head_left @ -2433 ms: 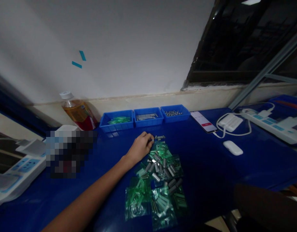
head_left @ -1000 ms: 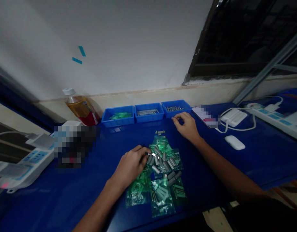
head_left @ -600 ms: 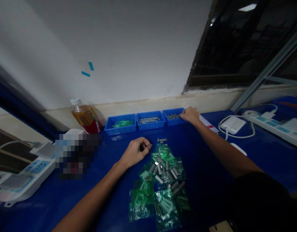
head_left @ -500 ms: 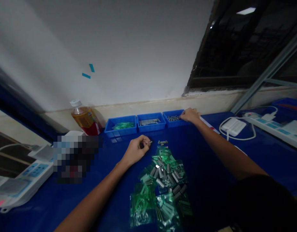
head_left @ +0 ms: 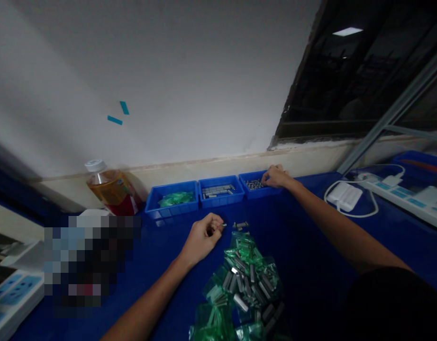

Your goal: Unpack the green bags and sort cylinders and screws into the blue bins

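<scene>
A blue table point(head_left: 311, 237) is seen running up to a white wall, and everything is laid out on it within arm's reach. At the far right a white power strip point(head_left: 406, 199) and a white adapter point(head_left: 344, 195) with its cable are kept well apart from the parts, apparently so that the cable stays out of them. Nearest the person, a pile of green bags and grey metal sleeves point(head_left: 247, 284) is spread loosely, so that single pieces can be picked off its top. A bottle point(head_left: 110, 187) of amber drink is leaned against the wall at the left, out of the way. Three blue bins are set in a row along the wall, touching side by side, evidently to keep kinds apart: the left bin point(head_left: 172, 210) is filled with green bags, the middle bin point(head_left: 222, 201) with longer metal pieces, the right bin point(head_left: 257, 192) with tiny screws. The right hand point(head_left: 275, 176) is stretched to the right bin, its fingers curled down over the screws; whether anything is gripped cannot be told. The left hand point(head_left: 202, 237) is rested on the table just behind the pile, with a small metal piece point(head_left: 223, 225) pinched between thumb and forefinger, its tip pointed outward. Just beside that tip, a few loose metal pieces point(head_left: 241, 224) are laid together.
</scene>
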Motion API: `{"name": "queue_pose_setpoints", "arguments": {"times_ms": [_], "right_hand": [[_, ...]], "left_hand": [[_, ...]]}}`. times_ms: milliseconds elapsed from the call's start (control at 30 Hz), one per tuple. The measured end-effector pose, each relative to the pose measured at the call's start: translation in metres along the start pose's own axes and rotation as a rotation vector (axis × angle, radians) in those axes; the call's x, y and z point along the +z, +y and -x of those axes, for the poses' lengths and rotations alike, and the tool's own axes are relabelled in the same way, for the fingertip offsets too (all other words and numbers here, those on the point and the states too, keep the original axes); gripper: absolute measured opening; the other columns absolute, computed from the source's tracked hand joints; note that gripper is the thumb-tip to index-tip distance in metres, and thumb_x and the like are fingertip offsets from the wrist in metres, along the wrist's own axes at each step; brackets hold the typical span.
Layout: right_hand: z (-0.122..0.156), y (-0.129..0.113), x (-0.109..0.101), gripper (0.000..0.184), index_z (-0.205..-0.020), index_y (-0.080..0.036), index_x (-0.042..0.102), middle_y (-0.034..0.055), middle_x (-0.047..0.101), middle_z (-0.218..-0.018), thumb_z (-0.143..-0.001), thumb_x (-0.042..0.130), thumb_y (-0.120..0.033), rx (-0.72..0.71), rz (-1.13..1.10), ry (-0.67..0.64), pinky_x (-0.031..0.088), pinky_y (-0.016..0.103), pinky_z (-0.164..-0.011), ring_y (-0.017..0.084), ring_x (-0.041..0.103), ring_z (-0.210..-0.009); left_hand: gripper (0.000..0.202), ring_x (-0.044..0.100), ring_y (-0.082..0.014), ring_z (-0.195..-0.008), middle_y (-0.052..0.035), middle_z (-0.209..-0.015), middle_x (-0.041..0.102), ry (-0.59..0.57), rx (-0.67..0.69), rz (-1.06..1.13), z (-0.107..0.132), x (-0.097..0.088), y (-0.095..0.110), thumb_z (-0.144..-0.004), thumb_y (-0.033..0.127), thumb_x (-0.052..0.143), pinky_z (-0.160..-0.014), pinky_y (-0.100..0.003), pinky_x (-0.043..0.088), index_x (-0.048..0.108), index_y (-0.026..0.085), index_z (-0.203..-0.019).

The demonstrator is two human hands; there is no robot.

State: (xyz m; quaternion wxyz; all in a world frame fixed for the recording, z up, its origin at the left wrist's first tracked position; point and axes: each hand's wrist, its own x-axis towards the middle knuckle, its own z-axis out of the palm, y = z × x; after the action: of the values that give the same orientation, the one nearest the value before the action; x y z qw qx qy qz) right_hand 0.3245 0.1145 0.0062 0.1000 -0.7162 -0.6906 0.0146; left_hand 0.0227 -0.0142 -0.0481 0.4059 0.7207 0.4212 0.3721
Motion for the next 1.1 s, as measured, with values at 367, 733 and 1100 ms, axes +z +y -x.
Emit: {"name": "queue_pose_setpoints", "arguments": {"times_ms": [367, 733, 1100], "right_hand": [[0.038, -0.018, -0.004, 0.017, -0.082, -0.02, 0.069, 0.0106, 0.061, -0.093, -0.082, 0.054, -0.028, -0.12, -0.098, 0.242, 0.038, 0.044, -0.084, 0.028, 0.047, -0.099], [0.154, -0.103, 0.04, 0.006, -0.089, -0.018, 0.059, 0.0046, 0.06, -0.082, -0.084, 0.055, -0.016, -0.689, -0.318, 0.174, 0.034, 0.034, -0.071, 0.02, 0.05, -0.083], [0.152, -0.102, 0.032, 0.014, -0.079, -0.018, 0.06, 0.0037, 0.057, -0.078, -0.087, 0.05, -0.022, -0.643, -0.303, 0.146, 0.032, 0.034, -0.071, 0.018, 0.047, -0.078]], "left_hand": [[0.014, 0.055, -0.0107, -0.065, -0.0007, -0.072, 0.059, 0.011, -0.027, -0.019, 0.0, -0.001, 0.006, -0.084, 0.026, 0.052, -0.06, -0.02, 0.042, 0.057, 0.014, -0.088], [0.012, 0.056, -0.0109, -0.065, -0.001, -0.073, 0.061, -0.039, 0.009, 0.02, 0.002, -0.003, 0.009, -0.085, 0.027, 0.052, -0.058, -0.019, 0.041, 0.055, 0.015, -0.085], [0.019, 0.06, -0.0123, -0.069, -0.0018, -0.079, 0.065, -0.108, 0.058, -0.079, 0.004, -0.002, 0.017, -0.086, 0.026, 0.053, -0.063, -0.021, 0.046, 0.057, 0.016, -0.101]]}}
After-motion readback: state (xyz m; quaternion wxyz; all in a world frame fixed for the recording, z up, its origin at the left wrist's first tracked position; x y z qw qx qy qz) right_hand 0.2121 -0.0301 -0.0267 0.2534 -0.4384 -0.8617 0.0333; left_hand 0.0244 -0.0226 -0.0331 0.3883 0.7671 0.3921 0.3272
